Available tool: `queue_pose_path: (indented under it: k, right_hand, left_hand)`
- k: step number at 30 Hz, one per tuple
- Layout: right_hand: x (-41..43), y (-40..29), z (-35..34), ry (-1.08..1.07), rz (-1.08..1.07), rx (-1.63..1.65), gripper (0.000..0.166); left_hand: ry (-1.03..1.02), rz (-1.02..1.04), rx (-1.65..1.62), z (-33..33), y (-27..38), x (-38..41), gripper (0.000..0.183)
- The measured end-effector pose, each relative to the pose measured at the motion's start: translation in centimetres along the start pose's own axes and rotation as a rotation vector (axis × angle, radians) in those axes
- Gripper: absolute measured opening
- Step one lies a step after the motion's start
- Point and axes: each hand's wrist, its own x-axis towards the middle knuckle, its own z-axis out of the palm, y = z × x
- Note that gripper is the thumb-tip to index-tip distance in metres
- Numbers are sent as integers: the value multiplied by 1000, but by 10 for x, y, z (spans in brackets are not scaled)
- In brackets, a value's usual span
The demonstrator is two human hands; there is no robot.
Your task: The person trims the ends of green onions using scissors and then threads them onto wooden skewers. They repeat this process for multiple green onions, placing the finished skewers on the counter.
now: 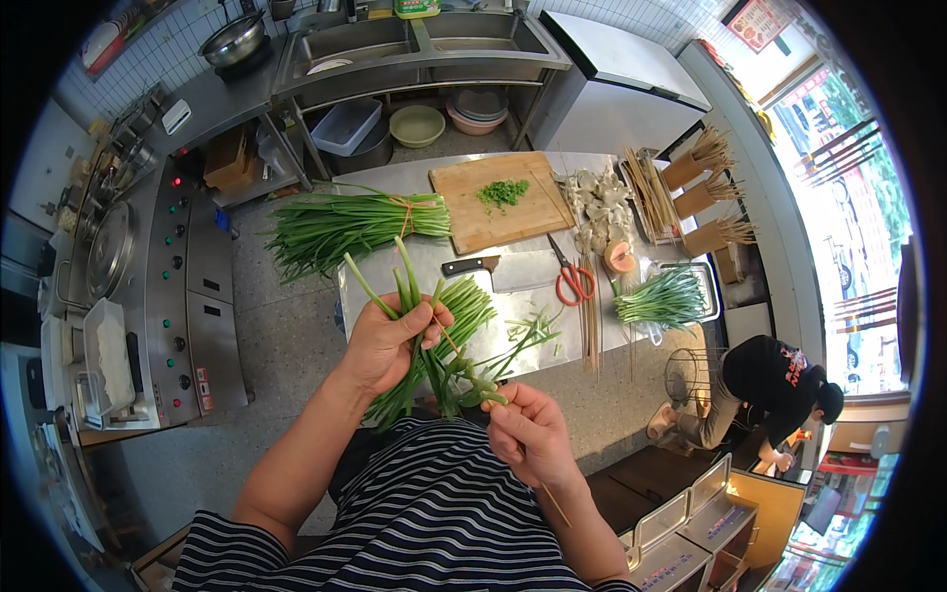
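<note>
My left hand (396,337) grips several long green vegetable stalks (414,285), with the tip of a thin stick beside its fingers. My right hand (529,429) pinches a green stem end (494,397) and a thin wooden skewer (555,505) that sticks out below the palm. Leafy greens hang between both hands. Behind them a pile of green stalks (470,311) lies on the metal table (529,362). Farther back are a tied bunch of long green leaves (355,226), a cleaver (525,272), red-handled scissors (575,285) and loose skewers (590,337).
A wooden cutting board (473,222) holds chopped greens (503,193). Oyster mushrooms (601,200), skewers in holders (688,170) and cut greens (661,298) sit at the right. A stove (174,296) stands left, sinks (355,48) behind. Another person (766,385) bends at the right.
</note>
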Motion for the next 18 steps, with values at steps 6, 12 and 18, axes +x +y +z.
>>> queue_pose_path:
  k: [6, 12, 18]
  right_hand:
    - [-1, 0, 3, 7, 1, 9, 8]
    - [-1, -1, 2, -12, -31, 56, 8]
    - [-1, -4, -2, -55, -35, 115, 10]
  left_hand:
    - [16, 16, 32, 1, -4, -1, 19]
    - [-38, -8, 4, 9, -1, -1, 20]
    - [-75, 0, 61, 11, 0, 0, 20]
